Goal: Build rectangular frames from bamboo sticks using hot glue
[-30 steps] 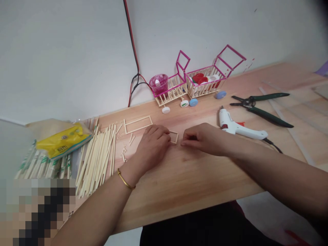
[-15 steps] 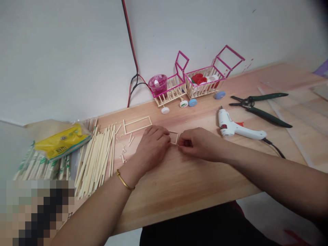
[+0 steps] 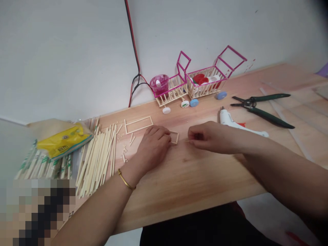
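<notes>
My left hand (image 3: 153,147) rests on the wooden table (image 3: 194,181), its curled fingers pinching the left side of a small square stick frame (image 3: 175,137). My right hand (image 3: 208,137) lies just right of that frame, fingers pinched together around something thin that I cannot make out. A gold bangle circles my left wrist. A larger rectangular stick frame (image 3: 138,124) lies flat behind my left hand.
A pile of bamboo sticks (image 3: 98,157) and a yellow packet (image 3: 64,140) lie at left. A white glue gun (image 3: 234,123) and green pliers (image 3: 261,106) lie at right. Two pink-edged stick carts (image 3: 197,82) with bottle caps stand by the wall.
My right hand touched the small frame's right side half a second ago, then drew back to the right. The left hand has stayed on the frame.
</notes>
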Demonstrator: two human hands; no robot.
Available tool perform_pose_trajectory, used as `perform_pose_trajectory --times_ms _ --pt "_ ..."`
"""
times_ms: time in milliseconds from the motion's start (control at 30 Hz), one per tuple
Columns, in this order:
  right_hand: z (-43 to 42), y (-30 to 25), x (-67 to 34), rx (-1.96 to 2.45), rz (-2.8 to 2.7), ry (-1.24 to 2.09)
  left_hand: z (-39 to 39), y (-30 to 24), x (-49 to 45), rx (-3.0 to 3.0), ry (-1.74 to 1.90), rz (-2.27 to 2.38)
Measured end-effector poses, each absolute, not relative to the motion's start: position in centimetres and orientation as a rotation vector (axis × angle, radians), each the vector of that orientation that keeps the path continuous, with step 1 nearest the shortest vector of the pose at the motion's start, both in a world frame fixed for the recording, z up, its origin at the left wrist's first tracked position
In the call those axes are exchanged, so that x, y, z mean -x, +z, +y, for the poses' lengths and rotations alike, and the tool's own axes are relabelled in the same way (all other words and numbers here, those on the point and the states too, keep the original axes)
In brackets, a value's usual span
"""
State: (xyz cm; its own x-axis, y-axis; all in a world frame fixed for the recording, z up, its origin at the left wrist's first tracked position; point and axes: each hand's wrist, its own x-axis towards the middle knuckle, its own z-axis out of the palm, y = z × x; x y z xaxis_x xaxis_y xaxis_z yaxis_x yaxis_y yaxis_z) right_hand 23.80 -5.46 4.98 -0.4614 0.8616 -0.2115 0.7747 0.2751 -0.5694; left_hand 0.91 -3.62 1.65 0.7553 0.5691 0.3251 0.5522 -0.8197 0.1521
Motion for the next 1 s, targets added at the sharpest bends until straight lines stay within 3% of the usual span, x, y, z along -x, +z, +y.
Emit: perform_pose_trajectory --times_ms 200,500,767,1000 --pt "-5.5 7.8 -24.6 1.57 -2.196 0.934 -3.6 1.5 -0.9 -2.912 0.546 0.922" --pt "-5.5 7.2 -23.7 1.324 -2.075 1.262 -3.4 1.2 -0.9 -2.926 0.587 0.929" --pt "-5.3 4.1 -22.7 0.893 -1.617 1.785 -5.2 3.0 -1.2 -2.63 1.125 0.812" --pt "-5.3 3.5 -22.4 0.773 -1.471 1.864 -6.5 3.6 -1.6 -2.538 1.215 0.75"
